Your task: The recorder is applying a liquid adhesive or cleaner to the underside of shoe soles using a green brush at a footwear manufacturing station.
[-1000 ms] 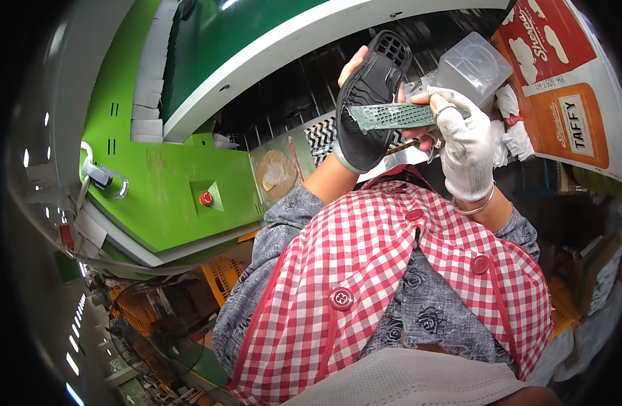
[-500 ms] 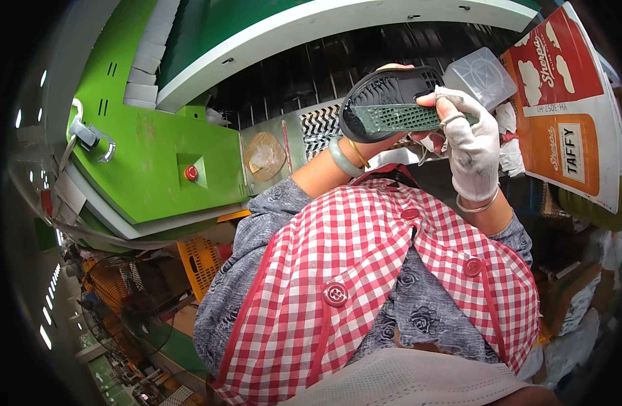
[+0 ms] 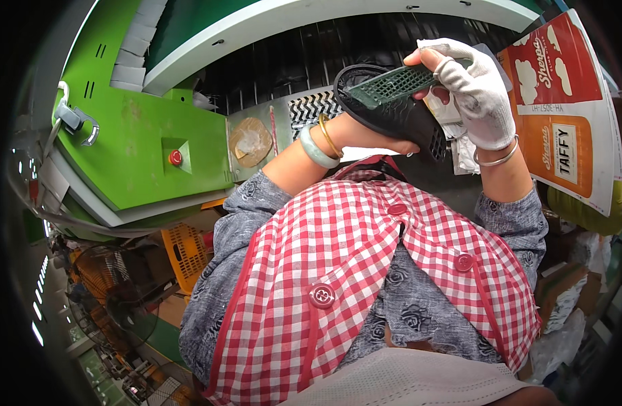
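A black shoe sole [image 3: 402, 120] with a raised rim and a ribbed, open-celled inside is tilted over the bench. My left hand [image 3: 382, 135], bare and wearing two bangles, grips it from below, the thumb along its near side. In my right hand [image 3: 474, 91], in a white glove with bare fingertips, is a green gridded strip [image 3: 400, 86], pinched at its right end between thumb and fingers. The strip slants across the sole's far part, its left end by the rim. Whether the two touch cannot be made out. My left fingers are mostly hidden under the sole.
A green machine panel [image 3: 128, 135] with a red button [image 3: 175, 158] stands at the left. Beside it, a round tan disc [image 3: 250, 142] lies on a metal plate. Printed red and orange cards [image 3: 561, 108] rise at the right. A yellow crate [image 3: 184, 257] is at lower left.
My right hand has risen with the green strip, whose right end is now higher. The sole has swung so its right end points down toward me, and my left thumb shows on its near side.
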Demonstrator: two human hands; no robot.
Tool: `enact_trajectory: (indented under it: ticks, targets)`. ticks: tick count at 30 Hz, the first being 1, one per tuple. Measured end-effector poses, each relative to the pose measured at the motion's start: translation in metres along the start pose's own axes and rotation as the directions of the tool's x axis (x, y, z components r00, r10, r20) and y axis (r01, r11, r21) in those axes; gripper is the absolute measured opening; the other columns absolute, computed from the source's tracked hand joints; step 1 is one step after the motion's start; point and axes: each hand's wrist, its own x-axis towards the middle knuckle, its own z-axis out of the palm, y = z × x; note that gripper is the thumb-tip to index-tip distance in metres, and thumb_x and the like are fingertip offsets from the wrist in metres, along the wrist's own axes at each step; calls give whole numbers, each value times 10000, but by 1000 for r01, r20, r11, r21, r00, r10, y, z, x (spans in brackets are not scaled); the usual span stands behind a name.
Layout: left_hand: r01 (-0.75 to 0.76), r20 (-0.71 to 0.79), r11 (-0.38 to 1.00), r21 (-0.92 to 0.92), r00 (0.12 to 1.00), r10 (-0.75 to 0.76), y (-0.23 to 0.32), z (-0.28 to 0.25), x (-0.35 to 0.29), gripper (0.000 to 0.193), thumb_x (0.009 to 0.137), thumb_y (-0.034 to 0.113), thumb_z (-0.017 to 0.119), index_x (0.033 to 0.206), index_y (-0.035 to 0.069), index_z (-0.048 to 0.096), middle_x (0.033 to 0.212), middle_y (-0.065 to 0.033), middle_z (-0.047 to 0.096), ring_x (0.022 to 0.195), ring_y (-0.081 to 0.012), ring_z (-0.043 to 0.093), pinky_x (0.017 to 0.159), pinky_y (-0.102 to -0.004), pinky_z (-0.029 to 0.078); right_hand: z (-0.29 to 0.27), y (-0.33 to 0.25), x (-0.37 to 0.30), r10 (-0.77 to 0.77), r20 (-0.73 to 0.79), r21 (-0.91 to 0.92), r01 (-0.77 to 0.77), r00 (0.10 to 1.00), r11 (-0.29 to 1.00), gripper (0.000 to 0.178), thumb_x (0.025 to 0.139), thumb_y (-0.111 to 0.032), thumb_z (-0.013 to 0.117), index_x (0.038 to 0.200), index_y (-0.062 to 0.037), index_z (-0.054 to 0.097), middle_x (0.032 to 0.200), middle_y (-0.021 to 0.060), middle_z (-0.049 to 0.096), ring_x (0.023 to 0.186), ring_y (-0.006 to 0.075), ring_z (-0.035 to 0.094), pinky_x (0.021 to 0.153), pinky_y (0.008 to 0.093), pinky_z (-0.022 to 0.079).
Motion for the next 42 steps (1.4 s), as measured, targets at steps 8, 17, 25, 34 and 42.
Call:
enact_trajectory:
  ticks: [8, 17, 25, 34, 42]
  targets:
    - [342, 226, 870, -354, 934, -276, 5, -7, -7, 425, 629, 81, 779, 999, 9, 583, 898, -49, 625, 807, -117, 576, 716, -245, 491, -8, 2, 2, 10, 63, -81, -5, 998, 997, 243, 876, -268, 551, 870, -46, 651, 679, 6, 598, 544, 21, 475, 496, 162, 329]
    - [444, 306, 732, -517, 894, -326, -2, -7, -13, 361, 622, -11, 756, 955, -9, 618, 868, -51, 646, 779, -114, 609, 679, -232, 499, -29, 9, -2, 102, 145, -132, -83, 984, 988, 235, 885, -240, 548, 941, -35, 649, 782, 21, 618, 581, 44, 489, 571, 207, 474]
    - [427, 269, 757, -495, 903, -334, -8, -9, -16, 468, 644, -6, 738, 1078, -1, 565, 1029, -61, 608, 929, -109, 566, 800, -261, 463, -41, 22, -23, 217, 35, -40, -215, 976, 976, 250, 890, -250, 535, 869, -23, 638, 726, 19, 605, 616, 44, 544, 530, 152, 379]
    - [251, -46, 350, -903, 752, -658, -31, 3, -30, 479, 882, 349, 292, 1198, 26, 453, 1035, -175, 580, 886, -276, 595, 751, -388, 501, -29, 59, -28, -13, -309, 279, 103, 951, 955, 236, 916, -202, 495, 1012, -7, 585, 906, 69, 623, 717, 96, 613, 553, 153, 435]
    - [249, 1, 254, -934, 716, -698, -14, 13, -31, 626, 873, 513, 303, 1125, -15, 522, 1006, -184, 585, 897, -286, 578, 710, -361, 480, -7, 57, -28, 19, -397, 283, 103, 917, 954, 222, 909, -203, 495, 980, -20, 600, 911, 45, 623, 722, 110, 632, 532, 156, 450]
